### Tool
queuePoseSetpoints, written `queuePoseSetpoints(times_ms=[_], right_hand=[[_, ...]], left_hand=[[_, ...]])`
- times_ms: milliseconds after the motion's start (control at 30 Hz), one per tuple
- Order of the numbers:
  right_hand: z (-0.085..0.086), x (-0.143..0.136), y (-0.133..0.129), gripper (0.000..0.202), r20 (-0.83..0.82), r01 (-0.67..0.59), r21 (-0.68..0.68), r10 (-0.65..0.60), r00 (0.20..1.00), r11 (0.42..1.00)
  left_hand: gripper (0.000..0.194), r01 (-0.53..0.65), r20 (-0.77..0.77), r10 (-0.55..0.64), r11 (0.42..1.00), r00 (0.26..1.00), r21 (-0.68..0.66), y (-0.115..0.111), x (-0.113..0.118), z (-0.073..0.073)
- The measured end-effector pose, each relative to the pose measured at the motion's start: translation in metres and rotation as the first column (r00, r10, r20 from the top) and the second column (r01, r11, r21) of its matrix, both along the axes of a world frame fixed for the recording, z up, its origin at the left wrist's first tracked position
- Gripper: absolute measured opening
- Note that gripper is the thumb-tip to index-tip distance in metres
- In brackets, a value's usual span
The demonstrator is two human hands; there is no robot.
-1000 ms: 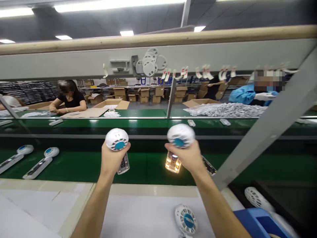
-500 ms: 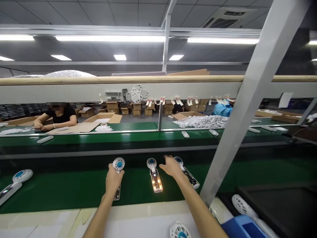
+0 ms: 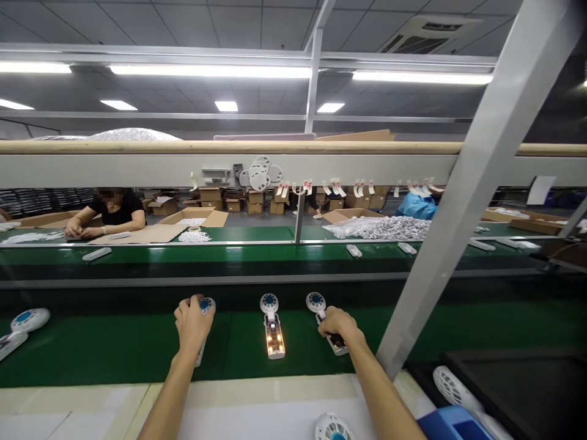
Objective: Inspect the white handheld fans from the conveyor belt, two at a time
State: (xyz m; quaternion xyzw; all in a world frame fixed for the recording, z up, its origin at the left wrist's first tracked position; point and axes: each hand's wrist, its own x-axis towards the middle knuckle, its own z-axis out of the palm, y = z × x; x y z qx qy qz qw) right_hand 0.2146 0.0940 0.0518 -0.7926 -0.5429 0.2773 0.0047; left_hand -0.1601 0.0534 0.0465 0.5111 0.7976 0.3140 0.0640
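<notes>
My left hand (image 3: 192,324) is closed around a white handheld fan (image 3: 207,305) with a blue centre, covering most of its handle. In the middle of the green belt (image 3: 137,348) lies another fan (image 3: 274,336), its open handle showing a circuit board with glowing orange lights. To its right, my right hand (image 3: 340,324) is closed over the open handle of a third fan (image 3: 316,301), whose round head points away from me.
A diagonal grey post (image 3: 454,208) stands right of my right arm. Another fan (image 3: 30,319) lies far left. A fan head (image 3: 332,426) and a blue container (image 3: 454,423) are near the front edge. A person (image 3: 117,211) works across the belts.
My left hand has shifted left with its fan. My right hand has come down onto the right fan's handle. The fans on the belt appear further left.
</notes>
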Motion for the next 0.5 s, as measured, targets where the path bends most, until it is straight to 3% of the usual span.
queuePoseSetpoints(times_ms=[100,200,333,433,500], right_hand=[[-0.002,-0.004,0.000,0.022,-0.192,0.053,0.066,-0.039,0.981,0.996],[0.003,-0.014,-0.002,0.025,-0.482,0.104,0.121,-0.033,0.876,0.987],[0.020,-0.034,-0.007,0.023,-0.818,0.172,0.191,0.060,0.573,0.966],[0.037,-0.047,-0.013,0.014,-0.930,0.216,0.199,0.115,0.348,0.956],[0.050,-0.053,-0.020,0.017,-0.958,0.245,0.209,0.147,0.246,0.947]], left_hand=[[0.044,0.036,0.036,-0.037,0.999,0.999,0.022,-0.001,0.002,0.012],[0.043,0.074,0.072,-0.077,0.997,0.994,0.034,0.000,0.003,0.022],[0.040,0.147,0.083,-0.153,0.986,0.985,0.080,-0.002,0.006,0.033],[0.036,0.199,0.068,-0.210,0.970,0.975,0.141,-0.008,0.013,0.044],[0.034,0.220,0.060,-0.234,0.958,0.970,0.185,-0.014,0.018,0.051]])
